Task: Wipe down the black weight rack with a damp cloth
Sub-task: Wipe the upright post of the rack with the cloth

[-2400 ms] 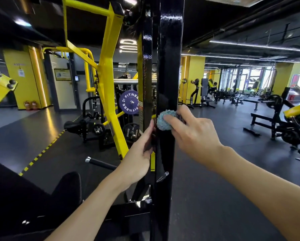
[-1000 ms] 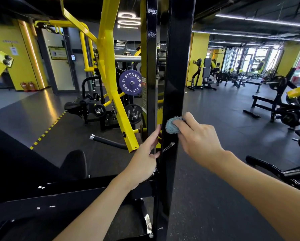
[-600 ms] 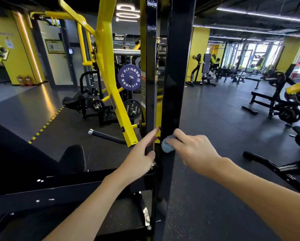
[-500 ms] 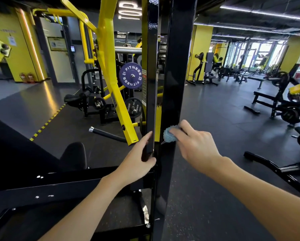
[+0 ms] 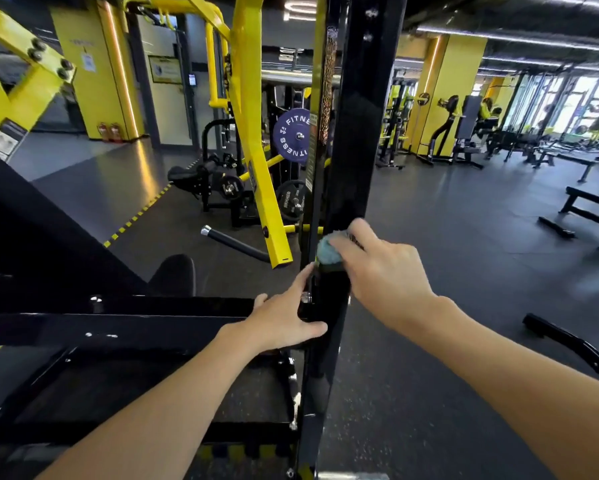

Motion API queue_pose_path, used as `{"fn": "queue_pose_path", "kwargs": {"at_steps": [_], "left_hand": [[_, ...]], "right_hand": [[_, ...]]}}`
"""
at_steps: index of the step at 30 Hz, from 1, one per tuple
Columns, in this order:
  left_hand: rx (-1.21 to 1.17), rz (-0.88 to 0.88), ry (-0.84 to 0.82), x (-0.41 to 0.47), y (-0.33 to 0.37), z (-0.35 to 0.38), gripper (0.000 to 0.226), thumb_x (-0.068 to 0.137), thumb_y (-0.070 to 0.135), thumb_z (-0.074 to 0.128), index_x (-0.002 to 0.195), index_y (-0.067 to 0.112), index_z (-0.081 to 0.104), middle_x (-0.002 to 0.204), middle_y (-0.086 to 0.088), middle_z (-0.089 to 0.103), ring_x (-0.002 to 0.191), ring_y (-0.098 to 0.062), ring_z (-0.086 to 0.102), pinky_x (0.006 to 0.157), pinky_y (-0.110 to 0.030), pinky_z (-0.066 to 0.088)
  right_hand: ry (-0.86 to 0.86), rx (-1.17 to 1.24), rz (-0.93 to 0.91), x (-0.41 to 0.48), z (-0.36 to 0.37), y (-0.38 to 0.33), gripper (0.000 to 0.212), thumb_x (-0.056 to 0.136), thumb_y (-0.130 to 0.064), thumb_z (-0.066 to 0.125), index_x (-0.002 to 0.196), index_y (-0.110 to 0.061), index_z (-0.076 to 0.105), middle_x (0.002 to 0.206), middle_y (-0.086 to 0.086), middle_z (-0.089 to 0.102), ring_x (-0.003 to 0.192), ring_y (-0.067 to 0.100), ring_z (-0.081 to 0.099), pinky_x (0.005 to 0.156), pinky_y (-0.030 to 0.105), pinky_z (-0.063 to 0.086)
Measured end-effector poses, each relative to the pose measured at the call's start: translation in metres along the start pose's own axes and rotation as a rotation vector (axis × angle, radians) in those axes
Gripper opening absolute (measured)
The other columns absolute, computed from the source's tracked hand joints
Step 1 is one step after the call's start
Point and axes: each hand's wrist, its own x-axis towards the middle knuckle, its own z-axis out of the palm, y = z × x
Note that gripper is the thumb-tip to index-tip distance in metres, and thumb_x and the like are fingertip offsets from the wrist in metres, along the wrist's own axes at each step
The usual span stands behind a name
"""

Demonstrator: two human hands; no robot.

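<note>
against glossy rack post (image 5: pixel 357 150), balled, perhaps fuzzy cloth (image 5: pixel 327 252)

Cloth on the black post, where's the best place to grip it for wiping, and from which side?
Grip the cloth by its bunched outer side, coming from the right, as the right hand does. It is wadded into a ball against the post, so fingers curled over its back leave the contact face free. The left hand rests on the post's left edge.
</note>
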Motion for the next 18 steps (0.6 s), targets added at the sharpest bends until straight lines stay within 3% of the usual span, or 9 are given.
{"fn": "queue_pose_path", "kwargs": {"at_steps": [2, 6, 9, 12, 15, 18], "left_hand": [[0.035, 0.009, 0.026, 0.001, -0.007, 0.006, 0.104, 0.079, 0.063, 0.06, 0.141, 0.061, -0.023, 0.133, 0.015, 0.059, 0.13, -0.016, 0.05, 0.119, -0.049, 0.014], [0.198, 0.091, 0.16, 0.0, -0.006, 0.014, 0.103, 0.083, 0.067, 0.055, 0.152, 0.044, -0.019, 0.116, 0.015, 0.063, 0.117, -0.017, 0.055, 0.111, -0.048, 0.026], [0.275, 0.181, 0.251, 0.005, -0.014, 0.022, 0.1, 0.085, 0.072, 0.042, 0.153, 0.037, -0.022, 0.106, 0.01, 0.067, 0.107, -0.021, 0.06, 0.104, -0.048, 0.036], [0.308, 0.282, 0.417, 0.011, -0.022, 0.032, 0.089, 0.091, 0.069, 0.032, 0.156, 0.031, -0.015, 0.089, 0.009, 0.063, 0.098, -0.024, 0.062, 0.094, -0.04, 0.042], [0.358, 0.351, 0.58, 0.016, -0.027, 0.045, 0.084, 0.091, 0.07, 0.019, 0.158, 0.029, -0.012, 0.094, 0.003, 0.067, 0.098, -0.027, 0.062, 0.087, -0.039, 0.04], [0.442, 0.353, 0.641, 0.019, -0.031, 0.054, 0.083, 0.093, 0.071, 0.018, 0.157, 0.029, -0.014, 0.097, 0.001, 0.067, 0.103, -0.028, 0.06, 0.093, -0.04, 0.04]], "right_hand": [[0.051, 0.03, 0.115, 0.006, 0.0, -0.003, 0.037, 0.073, 0.001, 0.074, 0.109, -0.007, 0.066, 0.098, 0.012, 0.057, 0.043, 0.026, 0.046, 0.035, 0.023, 0.027], [0.02, -0.059, -0.075, -0.009, 0.012, -0.013, 0.042, 0.066, 0.001, 0.08, 0.105, -0.008, 0.068, 0.094, 0.01, 0.057, 0.043, 0.021, 0.03, 0.034, 0.022, 0.021], [0.137, -0.068, 0.019, 0.006, 0.01, -0.002, 0.042, 0.072, 0.002, 0.076, 0.11, -0.007, 0.064, 0.1, 0.012, 0.057, 0.046, 0.027, 0.048, 0.032, 0.024, 0.033], [0.228, -0.09, 0.043, 0.003, 0.025, -0.006, 0.045, 0.075, 0.002, 0.073, 0.116, -0.006, 0.057, 0.103, 0.013, 0.056, 0.046, 0.029, 0.049, 0.03, 0.029, 0.038], [0.259, -0.208, -0.117, -0.009, 0.044, -0.003, 0.044, 0.075, 0.001, 0.074, 0.116, -0.004, 0.061, 0.101, 0.012, 0.056, 0.043, 0.022, 0.038, 0.031, 0.025, 0.033], [0.39, -0.232, -0.033, -0.008, 0.051, -0.002, 0.037, 0.083, -0.004, 0.069, 0.119, -0.007, 0.06, 0.108, 0.011, 0.055, 0.049, 0.021, 0.041, 0.033, 0.026, 0.033]]}}
